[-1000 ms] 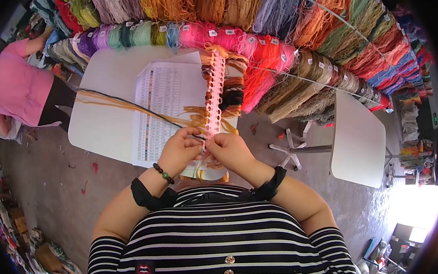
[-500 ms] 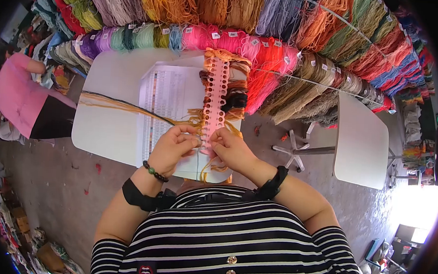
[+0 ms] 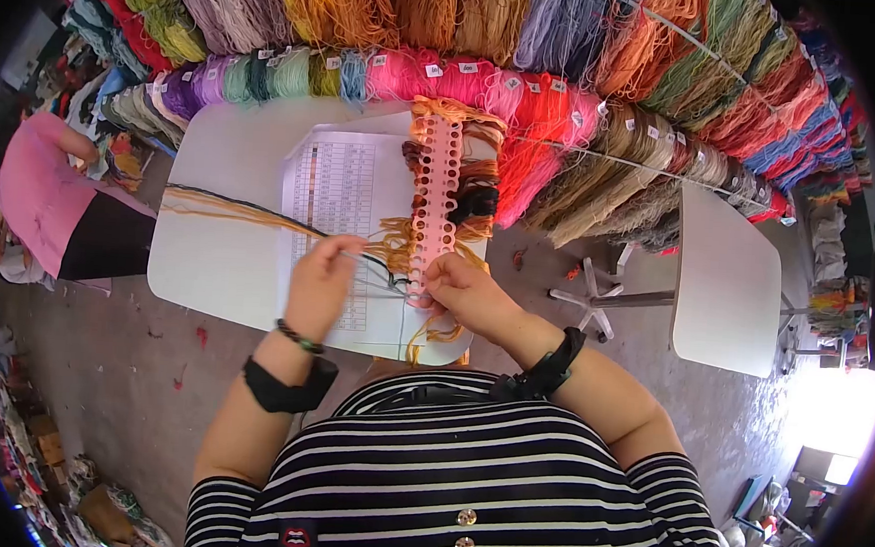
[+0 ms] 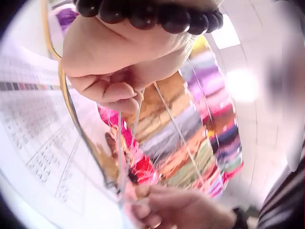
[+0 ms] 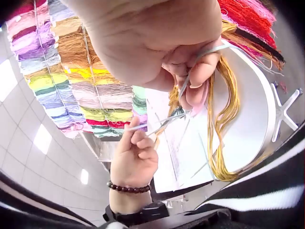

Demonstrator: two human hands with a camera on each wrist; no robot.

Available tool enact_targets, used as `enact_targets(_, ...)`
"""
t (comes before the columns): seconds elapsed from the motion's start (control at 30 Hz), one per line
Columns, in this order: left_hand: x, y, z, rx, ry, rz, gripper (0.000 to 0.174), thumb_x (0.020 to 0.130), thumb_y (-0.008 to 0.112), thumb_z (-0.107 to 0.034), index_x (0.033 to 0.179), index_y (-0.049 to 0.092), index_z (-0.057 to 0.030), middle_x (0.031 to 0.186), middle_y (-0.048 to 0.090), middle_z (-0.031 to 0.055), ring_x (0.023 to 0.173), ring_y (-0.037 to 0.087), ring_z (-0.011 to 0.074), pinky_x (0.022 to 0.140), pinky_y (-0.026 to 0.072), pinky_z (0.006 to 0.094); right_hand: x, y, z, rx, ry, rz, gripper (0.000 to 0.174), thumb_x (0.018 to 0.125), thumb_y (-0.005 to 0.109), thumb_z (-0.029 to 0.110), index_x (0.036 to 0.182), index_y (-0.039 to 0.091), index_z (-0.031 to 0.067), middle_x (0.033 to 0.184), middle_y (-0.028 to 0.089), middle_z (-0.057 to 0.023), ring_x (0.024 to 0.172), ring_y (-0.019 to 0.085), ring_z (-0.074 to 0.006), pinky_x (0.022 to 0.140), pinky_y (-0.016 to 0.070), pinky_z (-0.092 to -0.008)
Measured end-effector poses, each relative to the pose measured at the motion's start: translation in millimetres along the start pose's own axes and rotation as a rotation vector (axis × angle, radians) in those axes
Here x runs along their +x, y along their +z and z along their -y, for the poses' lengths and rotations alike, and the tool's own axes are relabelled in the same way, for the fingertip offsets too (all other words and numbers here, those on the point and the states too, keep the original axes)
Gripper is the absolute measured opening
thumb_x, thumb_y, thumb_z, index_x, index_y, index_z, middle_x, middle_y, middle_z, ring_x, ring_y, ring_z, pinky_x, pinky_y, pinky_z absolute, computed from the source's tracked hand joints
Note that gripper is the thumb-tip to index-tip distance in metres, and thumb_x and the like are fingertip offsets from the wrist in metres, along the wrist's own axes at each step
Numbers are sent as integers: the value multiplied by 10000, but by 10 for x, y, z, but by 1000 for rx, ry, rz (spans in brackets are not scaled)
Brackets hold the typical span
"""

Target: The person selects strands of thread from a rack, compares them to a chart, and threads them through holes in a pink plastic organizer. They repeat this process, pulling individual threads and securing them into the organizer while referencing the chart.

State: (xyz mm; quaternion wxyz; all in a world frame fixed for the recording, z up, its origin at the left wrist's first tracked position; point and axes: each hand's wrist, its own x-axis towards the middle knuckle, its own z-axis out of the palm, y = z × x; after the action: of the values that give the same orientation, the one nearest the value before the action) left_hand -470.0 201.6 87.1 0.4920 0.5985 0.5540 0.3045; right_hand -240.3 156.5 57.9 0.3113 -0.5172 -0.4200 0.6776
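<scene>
A pink card (image 3: 438, 188) with holes along both long edges lies on the table, skeins of thread looped through it. At its lower end my right hand (image 3: 466, 293) pinches the card's edge, and a pale blue thread (image 5: 194, 63) runs over those fingers. Pulled out to the left, my left hand (image 3: 318, 291) pinches strands of the pale thread between thumb and forefinger; they stretch taut to the card in the left wrist view. Dark and golden threads (image 3: 246, 212) trail leftward from the card. More golden thread (image 5: 233, 98) hangs near my right hand.
A printed chart (image 3: 348, 183) lies under the card on the white table (image 3: 220, 150). Labelled skeins (image 3: 435, 73) hang in rows beyond. Another white table (image 3: 728, 281) stands to the right. A person in pink (image 3: 47, 184) bends at the left.
My left hand has moved from beside the card out to the left, drawing the pale thread with it. The right hand stays at the card's lower end.
</scene>
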Motion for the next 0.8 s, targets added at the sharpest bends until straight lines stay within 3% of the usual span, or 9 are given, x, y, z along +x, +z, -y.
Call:
enact_targets(0.1,-136,-524,-11,-369,-68,-133,280,999,485,-279,1122,623,-68,711,572,-31,637,551,41,516,342,165,25,-33,4,-55,7,13,124,971,491,128,1044,491,27,866,641,-81,857,667,-152,690,517,-265)
enact_targets(0.23,-530,-1528,31,-804,62,-464,359,1026,434,-264,1276,494,-12,645,395,-55,577,383,19,475,311,164,-25,-35,121,-75,41,34,126,968,491,136,1044,483,37,861,650,-73,789,652,-141,657,510,-264)
enact_targets(0.27,-695,-1827,152,-914,7,-361,331,1028,429,-249,1235,522,-8,589,357,-54,505,343,33,433,298,171,-37,-39,159,-95,59,39,127,966,493,138,1046,481,41,861,652,-69,768,647,-138,646,507,-262)
enact_targets(0.3,-917,-2046,342,-789,-73,-311,343,1009,474,-296,1150,579,-2,541,392,-53,458,401,38,408,313,178,-39,-53,151,-60,73,48,127,962,498,138,1052,497,48,862,653,-57,768,642,-125,629,497,-248)
enact_targets(0.4,-1441,-2097,507,-139,-511,281,371,925,599,-344,1065,634,-2,652,636,36,559,610,84,436,399,174,-59,-133,138,-6,73,31,139,944,531,154,1047,539,61,844,656,-36,751,627,-101,590,474,-227)
enact_targets(0.43,-1534,-1933,620,-8,-761,240,346,911,609,-294,1089,627,2,697,661,59,582,632,120,462,443,205,-72,-170,137,-18,45,1,148,933,553,170,1031,551,59,823,656,-37,735,621,-103,585,472,-236)
enact_targets(0.53,-1798,-1737,1238,283,-793,72,335,905,617,-259,1099,619,14,769,672,69,610,653,145,504,482,237,-28,-284,81,-136,-100,-128,186,897,610,198,1003,585,47,781,656,-46,710,618,-118,584,473,-264)
enact_targets(0.63,-1503,-1662,970,304,-836,22,307,902,614,-201,1107,612,28,870,674,82,645,646,137,531,496,250,-2,-338,103,-418,-286,-310,229,860,650,202,1005,595,33,774,655,-69,682,619,-163,600,483,-302)
enact_targets(0.8,-1090,-1387,595,154,-372,-98,262,868,664,-144,1075,626,12,896,660,69,696,613,106,568,492,241,-9,-200,332,-816,-310,-430,331,770,682,177,1062,598,47,980,642,-133,889,620,-291,781,500,-384)
